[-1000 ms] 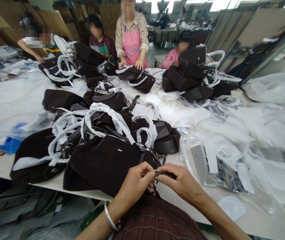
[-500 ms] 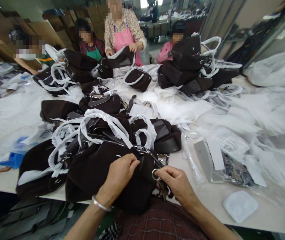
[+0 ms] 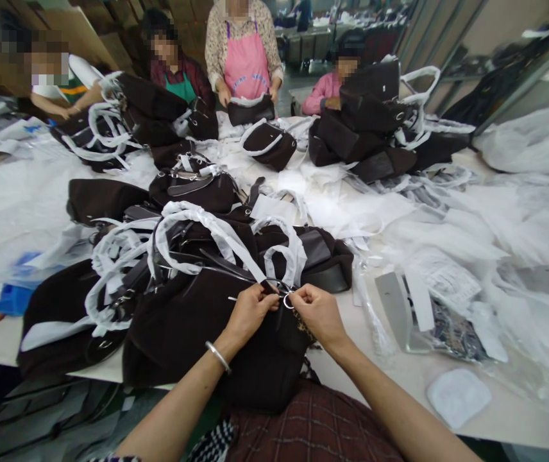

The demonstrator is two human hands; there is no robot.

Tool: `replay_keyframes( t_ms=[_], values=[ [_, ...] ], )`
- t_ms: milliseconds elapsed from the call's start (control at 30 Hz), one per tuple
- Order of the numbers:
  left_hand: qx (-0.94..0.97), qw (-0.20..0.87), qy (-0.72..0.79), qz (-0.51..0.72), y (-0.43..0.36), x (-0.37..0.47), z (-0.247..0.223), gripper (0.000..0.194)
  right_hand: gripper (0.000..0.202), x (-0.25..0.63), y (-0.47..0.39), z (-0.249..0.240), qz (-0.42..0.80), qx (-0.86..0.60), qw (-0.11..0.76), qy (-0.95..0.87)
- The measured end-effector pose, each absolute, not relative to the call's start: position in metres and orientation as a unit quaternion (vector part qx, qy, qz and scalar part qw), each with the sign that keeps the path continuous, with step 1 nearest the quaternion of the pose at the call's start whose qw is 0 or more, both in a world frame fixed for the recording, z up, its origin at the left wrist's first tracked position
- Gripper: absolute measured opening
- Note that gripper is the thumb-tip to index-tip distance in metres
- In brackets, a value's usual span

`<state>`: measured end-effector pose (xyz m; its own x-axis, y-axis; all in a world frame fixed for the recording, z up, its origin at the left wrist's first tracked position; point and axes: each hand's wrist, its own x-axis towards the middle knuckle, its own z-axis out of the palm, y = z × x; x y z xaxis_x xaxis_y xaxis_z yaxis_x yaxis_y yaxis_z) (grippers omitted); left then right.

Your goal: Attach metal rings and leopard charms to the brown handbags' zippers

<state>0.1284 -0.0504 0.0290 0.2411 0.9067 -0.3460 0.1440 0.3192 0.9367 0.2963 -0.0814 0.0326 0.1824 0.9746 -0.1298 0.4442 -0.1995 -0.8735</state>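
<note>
A dark brown fabric handbag point(image 3: 183, 327) lies at the table's front edge against my body, its handles wrapped in white paper point(image 3: 197, 212). At the right end of its zipper, my right hand point(image 3: 320, 317) pinches a silver metal ring point(image 3: 288, 300). A leopard-patterned piece point(image 3: 303, 326) hangs below those fingers, partly covered. My left hand point(image 3: 250, 316), a bracelet on its wrist, rests over the bag's upper side. Its thumb and fingers are pinched together beside the ring, near a dark strap end; what they hold is too small to make out.
More dark handbags point(image 3: 63, 314) crowd the left and middle of the table. Packed chains in plastic point(image 3: 462, 327), a grey flat piece point(image 3: 394, 308) and a white pad point(image 3: 460, 396) lie right. Several people work across the table, one in a pink apron point(image 3: 246, 67).
Both hands have moved up toward the zipper end and come together, the right one bringing the ring up and left. Across the table, the pink-aproned person has lowered a bag onto the table.
</note>
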Motion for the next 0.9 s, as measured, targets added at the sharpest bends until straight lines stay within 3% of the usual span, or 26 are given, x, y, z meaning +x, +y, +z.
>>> replay_keyframes(
  t_ms=[500,767,900],
  values=[
    [0.467,0.632,0.506,0.356,-0.052,0.124,0.027,0.02,0.022,0.285,-0.075,0.029,0.332,-0.669,0.359,-0.56],
    [0.469,0.634,0.497,0.363,-0.054,0.125,0.018,0.022,0.026,0.298,-0.059,0.035,0.572,-0.626,0.296,-0.44],
    [0.472,0.63,0.493,0.37,-0.055,0.125,0.015,0.02,0.028,0.302,-0.051,0.034,0.623,-0.612,0.294,-0.387]
  ],
)
